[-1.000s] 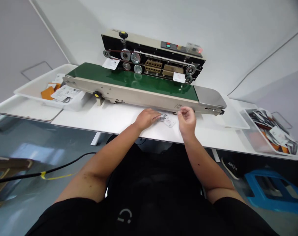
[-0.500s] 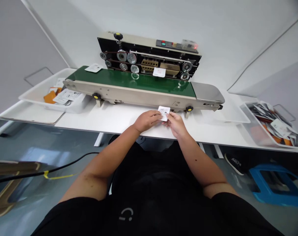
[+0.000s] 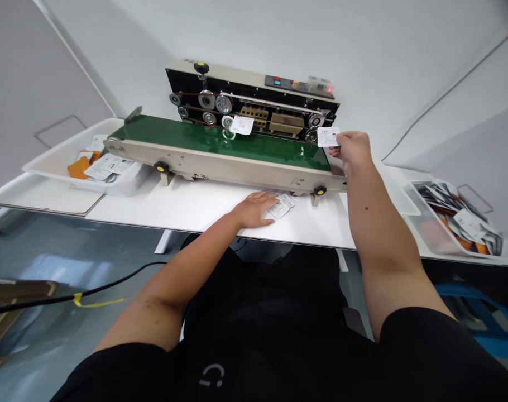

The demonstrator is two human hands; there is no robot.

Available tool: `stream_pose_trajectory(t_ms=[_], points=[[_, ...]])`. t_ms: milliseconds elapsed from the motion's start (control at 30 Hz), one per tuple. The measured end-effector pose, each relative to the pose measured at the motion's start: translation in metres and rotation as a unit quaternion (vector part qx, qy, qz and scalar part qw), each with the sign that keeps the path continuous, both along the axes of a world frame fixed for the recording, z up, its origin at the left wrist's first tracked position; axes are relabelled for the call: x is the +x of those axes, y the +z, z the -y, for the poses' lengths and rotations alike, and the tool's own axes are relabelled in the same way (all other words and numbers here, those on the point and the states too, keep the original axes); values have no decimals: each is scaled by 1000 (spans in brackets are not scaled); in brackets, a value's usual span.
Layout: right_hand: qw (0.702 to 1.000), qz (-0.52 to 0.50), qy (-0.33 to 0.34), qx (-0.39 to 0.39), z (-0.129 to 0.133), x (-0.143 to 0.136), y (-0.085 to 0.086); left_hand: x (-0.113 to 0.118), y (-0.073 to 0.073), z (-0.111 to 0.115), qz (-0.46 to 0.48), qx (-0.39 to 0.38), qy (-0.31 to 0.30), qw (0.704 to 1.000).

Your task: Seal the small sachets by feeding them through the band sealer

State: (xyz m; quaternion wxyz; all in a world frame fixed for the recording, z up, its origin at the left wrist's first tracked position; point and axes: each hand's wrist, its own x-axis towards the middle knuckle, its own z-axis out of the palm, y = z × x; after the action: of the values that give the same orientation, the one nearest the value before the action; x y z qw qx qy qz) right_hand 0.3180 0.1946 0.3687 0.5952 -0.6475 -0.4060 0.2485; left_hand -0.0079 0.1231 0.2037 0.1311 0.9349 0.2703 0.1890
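Observation:
My right hand (image 3: 353, 149) is closed on a small white printed sachet (image 3: 328, 137), holding it upright at the right end of the sealing machine (image 3: 254, 103), close to its rollers. My left hand (image 3: 254, 210) lies flat on the white table, fingers stretched out. Its fingertips touch a few overlapping white sachets (image 3: 279, 207). Another white sachet (image 3: 242, 125) stands in the machine, its upper edge by the rollers, above the green conveyor belt (image 3: 174, 133). At the belt's left end a greyish flat piece (image 3: 133, 114) tilts upward.
On the left, a clear plastic bin (image 3: 130, 181) holds white and orange sachets. A second bin (image 3: 440, 237) at the right is filled with dark, white and orange sachets. A black cable (image 3: 124, 274) crosses at lower left. A blue stool (image 3: 480, 318) stands lower right.
My right hand has moved up and right to the machine with a sachet. My left hand has flattened onto the table over sachets. The sachet in the machine has travelled left.

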Motion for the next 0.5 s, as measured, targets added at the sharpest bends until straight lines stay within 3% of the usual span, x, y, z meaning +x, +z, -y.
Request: stream_pose_trajectory(t_ms=[167,433,500], points=[[999,-27,11,-32,-31,-12,1,-1,1,0,-2,-8,0,1000],[994,39,-96,23,-19,1,-1,0,-1,1,35,-28,8,999],[996,39,-77,11,-23,4,-3,-1,-2,-1,45,-32,7,998]])
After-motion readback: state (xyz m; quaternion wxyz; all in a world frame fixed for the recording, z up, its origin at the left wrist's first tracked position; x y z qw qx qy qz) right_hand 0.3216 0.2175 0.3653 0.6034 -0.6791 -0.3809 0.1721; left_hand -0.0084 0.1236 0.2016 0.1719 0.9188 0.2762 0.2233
